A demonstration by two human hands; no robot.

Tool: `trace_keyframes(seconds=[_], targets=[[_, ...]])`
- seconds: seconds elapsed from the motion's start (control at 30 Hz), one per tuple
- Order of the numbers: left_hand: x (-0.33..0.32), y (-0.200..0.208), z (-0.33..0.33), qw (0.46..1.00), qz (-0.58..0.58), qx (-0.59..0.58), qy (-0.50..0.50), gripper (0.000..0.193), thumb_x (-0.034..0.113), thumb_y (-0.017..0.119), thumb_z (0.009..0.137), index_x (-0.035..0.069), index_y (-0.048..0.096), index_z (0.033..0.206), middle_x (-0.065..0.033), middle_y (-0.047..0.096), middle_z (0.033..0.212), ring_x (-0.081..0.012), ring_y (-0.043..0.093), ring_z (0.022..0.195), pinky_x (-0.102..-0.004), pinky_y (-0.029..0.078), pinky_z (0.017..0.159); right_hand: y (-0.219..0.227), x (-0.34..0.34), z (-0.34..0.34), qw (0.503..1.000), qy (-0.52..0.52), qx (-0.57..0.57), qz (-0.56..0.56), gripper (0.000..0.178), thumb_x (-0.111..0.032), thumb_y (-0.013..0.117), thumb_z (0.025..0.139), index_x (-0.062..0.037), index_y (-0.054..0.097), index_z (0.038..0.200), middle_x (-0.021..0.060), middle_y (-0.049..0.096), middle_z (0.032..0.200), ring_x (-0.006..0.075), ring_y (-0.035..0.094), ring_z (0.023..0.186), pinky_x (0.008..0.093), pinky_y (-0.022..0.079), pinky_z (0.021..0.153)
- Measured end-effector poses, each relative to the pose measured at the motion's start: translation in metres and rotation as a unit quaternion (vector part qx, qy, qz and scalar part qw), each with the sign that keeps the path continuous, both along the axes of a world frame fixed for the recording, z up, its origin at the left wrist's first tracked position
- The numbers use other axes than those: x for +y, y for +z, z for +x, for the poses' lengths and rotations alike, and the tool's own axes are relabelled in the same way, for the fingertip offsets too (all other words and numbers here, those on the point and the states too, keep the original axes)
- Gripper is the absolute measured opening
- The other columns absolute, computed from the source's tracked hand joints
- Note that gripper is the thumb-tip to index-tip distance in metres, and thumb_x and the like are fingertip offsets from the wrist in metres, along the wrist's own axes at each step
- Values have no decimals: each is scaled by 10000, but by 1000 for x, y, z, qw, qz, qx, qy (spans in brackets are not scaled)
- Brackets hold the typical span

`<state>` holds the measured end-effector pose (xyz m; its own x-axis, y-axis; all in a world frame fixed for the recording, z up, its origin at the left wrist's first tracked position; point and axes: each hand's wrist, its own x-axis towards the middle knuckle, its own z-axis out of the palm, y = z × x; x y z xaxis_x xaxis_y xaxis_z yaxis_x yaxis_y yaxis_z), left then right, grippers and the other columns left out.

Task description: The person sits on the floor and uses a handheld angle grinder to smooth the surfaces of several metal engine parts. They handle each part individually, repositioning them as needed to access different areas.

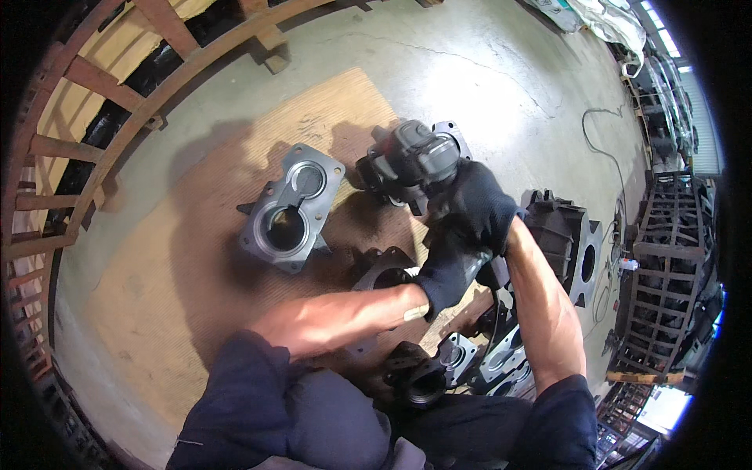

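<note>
A black and grey handheld power tool (423, 153) is held out in front of me; its exact kind I cannot make out. My right hand (486, 205), in a dark knit glove, wraps round its body. Below it my left hand (448, 276), gloved alike, is closed round the tool's lower part. Partly hidden under the tool lies a grey metal casting (449, 129); whether they touch I cannot tell. To the left, a flat-faced casting (319, 205) with two round openings sits on the cardboard sheet (168, 270). Another casting (390, 262) shows behind my left wrist.
Several smaller castings (427, 384) lie close to my knees. A large dark housing (558, 235) stands right of my right forearm. Wooden crate frames (117, 168) curve along the left, metal cage racks (666, 274) along the right. A black cable (615, 153) trails over the concrete floor.
</note>
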<state>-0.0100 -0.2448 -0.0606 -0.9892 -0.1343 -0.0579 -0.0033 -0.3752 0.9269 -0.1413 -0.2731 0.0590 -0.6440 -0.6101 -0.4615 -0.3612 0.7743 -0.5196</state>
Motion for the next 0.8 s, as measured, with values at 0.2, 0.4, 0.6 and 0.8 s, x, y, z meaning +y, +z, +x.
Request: trace_keyframes(seconds=[0.2, 0.4, 0.6, 0.8], targets=[[-9, 17, 1, 927, -364, 81, 44, 324, 136, 546, 1018, 46, 595, 1325, -91, 628, 1244, -145, 581, 1117, -281, 468, 995, 11, 3, -3, 999, 13, 31, 32, 291, -119, 794, 676, 21, 683, 906, 130, 724, 794, 199, 672, 720, 349, 541, 686], [5, -35, 11, 989, -134, -15, -68, 369, 148, 514, 1042, 9, 540, 1382, -138, 589, 1354, -199, 545, 1210, -341, 395, 1105, 10, -7, 10, 1000, 16, -20, -3, 321, -158, 802, 695, 9, 704, 951, 161, 734, 836, 233, 699, 794, 354, 551, 740], [28, -32, 23, 998, -33, -30, 45, 313, 124, 556, 1023, 0, 592, 1308, -139, 646, 1228, -211, 566, 1145, -348, 446, 1033, 14, 1, 28, 1000, 7, -30, -7, 346, -101, 796, 703, 9, 697, 1016, 130, 738, 845, 202, 684, 775, 337, 554, 757], [-38, 33, -5, 997, -4, -29, -66, 368, 161, 525, 1038, 15, 528, 1377, -97, 583, 1282, -166, 533, 1175, -277, 433, 1047, -2, -2, -11, 999, 26, 39, 12, 243, -106, 767, 694, 19, 689, 888, 124, 685, 727, 181, 622, 654, 345, 538, 664]])
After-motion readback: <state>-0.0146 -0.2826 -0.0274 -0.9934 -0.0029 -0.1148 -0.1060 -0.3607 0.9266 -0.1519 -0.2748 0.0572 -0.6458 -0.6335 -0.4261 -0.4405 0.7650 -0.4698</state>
